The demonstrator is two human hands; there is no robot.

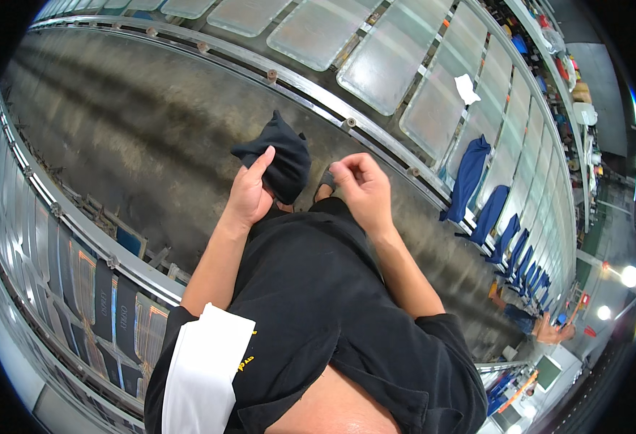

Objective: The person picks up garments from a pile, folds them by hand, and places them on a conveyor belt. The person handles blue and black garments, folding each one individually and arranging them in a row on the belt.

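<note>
My left hand (253,190) grips a bunched piece of black cloth (285,157), with the thumb lying on top of it. To the right of the cloth, my right hand (364,187) is raised with its fingers curled in towards the thumb; whether anything small is between them cannot be told. Both hands are above the floor, in front of my black shirt. A folded white cloth (204,369) lies over my left upper arm.
A long table with flat metallic panels (383,59) and a rail runs ahead; dark blue fabric pieces (468,176) hang over its edge, and a small white piece (466,89) lies on it. Another long table with dark printed pieces (103,298) stands left. Other people (545,328) are at far right.
</note>
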